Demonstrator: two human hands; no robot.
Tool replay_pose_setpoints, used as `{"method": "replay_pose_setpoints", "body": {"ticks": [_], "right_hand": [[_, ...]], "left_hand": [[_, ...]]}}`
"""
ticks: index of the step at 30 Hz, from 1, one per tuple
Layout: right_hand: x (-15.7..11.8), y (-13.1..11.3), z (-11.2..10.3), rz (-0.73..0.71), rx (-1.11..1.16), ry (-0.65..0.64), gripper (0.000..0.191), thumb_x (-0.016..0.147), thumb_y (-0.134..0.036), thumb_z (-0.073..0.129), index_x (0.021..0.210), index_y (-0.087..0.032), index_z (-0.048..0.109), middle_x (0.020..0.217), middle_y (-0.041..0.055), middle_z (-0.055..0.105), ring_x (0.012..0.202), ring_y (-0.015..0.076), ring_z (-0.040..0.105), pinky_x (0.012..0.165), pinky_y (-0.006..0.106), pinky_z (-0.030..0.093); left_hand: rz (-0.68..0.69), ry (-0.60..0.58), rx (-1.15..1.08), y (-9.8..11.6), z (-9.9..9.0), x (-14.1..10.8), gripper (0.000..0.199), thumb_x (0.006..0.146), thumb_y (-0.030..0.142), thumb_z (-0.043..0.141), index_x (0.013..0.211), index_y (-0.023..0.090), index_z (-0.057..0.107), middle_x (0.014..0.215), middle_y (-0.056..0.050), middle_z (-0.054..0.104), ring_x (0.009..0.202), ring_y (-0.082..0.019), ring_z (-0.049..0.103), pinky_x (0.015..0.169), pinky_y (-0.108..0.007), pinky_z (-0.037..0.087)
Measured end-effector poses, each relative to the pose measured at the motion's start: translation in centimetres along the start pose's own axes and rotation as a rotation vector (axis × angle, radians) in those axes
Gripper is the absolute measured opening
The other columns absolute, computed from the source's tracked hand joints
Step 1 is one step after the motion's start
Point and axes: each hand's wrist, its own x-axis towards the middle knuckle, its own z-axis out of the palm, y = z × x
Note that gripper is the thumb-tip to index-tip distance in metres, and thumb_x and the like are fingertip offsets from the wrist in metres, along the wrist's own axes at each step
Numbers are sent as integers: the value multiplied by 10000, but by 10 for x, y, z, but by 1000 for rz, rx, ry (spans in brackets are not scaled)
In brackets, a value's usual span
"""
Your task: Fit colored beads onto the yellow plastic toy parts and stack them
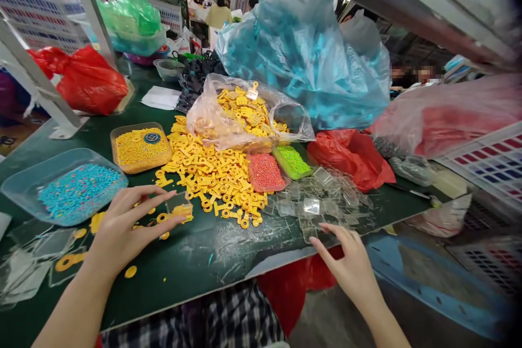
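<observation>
My left hand (126, 223) grips a small clear plastic case (175, 202) with a yellow piece (185, 212) at it, thumb below and fingers above. My right hand (346, 255) has thumb and forefinger apart at the near edge of a pile of clear plastic cases (326, 201); whether the fingertips touch one is unclear. A heap of yellow ring-ended plastic parts (216, 174) lies between the hands. Left of it, a blue tray (14, 187) holds blue beads (77, 190). More clear cases (53, 244) and loose yellow pieces (67, 262) lie by my left forearm.
Yellow beads (141, 147), red beads (266, 171) and green beads (292, 161) sit in small tubs. Behind stand an open bag of yellow parts (244, 111) and a large blue bag (302, 60). A metal post (87, 5) and crate (489, 157) flank the table.
</observation>
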Motion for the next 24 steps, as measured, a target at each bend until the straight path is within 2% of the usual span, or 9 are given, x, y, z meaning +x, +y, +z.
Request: {"method": "replay_pose_setpoints", "body": {"ticks": [2,4,8,10,13,17,21,24], "right_hand": [[-11,6,9,68,-120,6,647,747,-815,492,965,-226,647,933,102,683,886,319,577,763,470,449],[-13,4,15,93,-206,20,743,689,-897,432,913,-220,640,908,118,677,869,341,572,725,472,440],[-5,-7,22,95,-192,-6,722,699,-904,382,818,-235,624,864,113,677,845,343,570,691,460,424],[-1,-9,22,130,-111,-15,685,681,-885,437,796,-238,628,830,106,675,833,334,569,704,462,425],[4,-8,17,265,183,-95,583,642,-789,604,815,-234,650,782,86,662,783,287,569,702,416,439],[8,-20,4,444,796,-304,465,755,-633,625,945,-215,694,858,100,671,749,234,569,622,344,432],[17,-59,5,424,1197,-634,442,775,-597,637,971,-211,727,847,89,661,653,168,491,590,315,409],[29,-91,19,378,1341,-844,454,760,-606,668,964,-206,735,824,75,653,612,133,436,575,290,382]], "left_hand": [[-5,-20,-4,1,1,0,267,874,455,648,1122,357,668,977,-11,645,777,-188,570,717,-343,497],[-49,-33,-28,2,1,-1,281,870,492,638,1093,328,686,984,-23,650,819,-193,594,739,-340,514],[-122,-82,-99,2,4,-4,351,835,559,647,1034,278,717,975,-31,656,849,-195,613,779,-339,532],[-146,-121,-123,3,7,-5,380,834,573,640,1032,260,721,982,-38,656,860,-192,614,798,-344,528],[-143,-199,-150,8,16,-7,388,835,563,643,1043,246,724,988,-48,660,896,-198,613,820,-353,511],[19,-367,-142,22,33,-6,390,812,526,691,1046,216,720,988,-59,685,875,-198,610,820,-353,474],[162,-482,-99,33,49,-5,484,766,580,704,1076,208,712,1037,-74,700,953,-230,617,865,-367,452],[184,-449,-96,32,50,-7,626,705,625,728,1167,205,676,1090,-94,697,1007,-255,612,893,-383,451]]}}
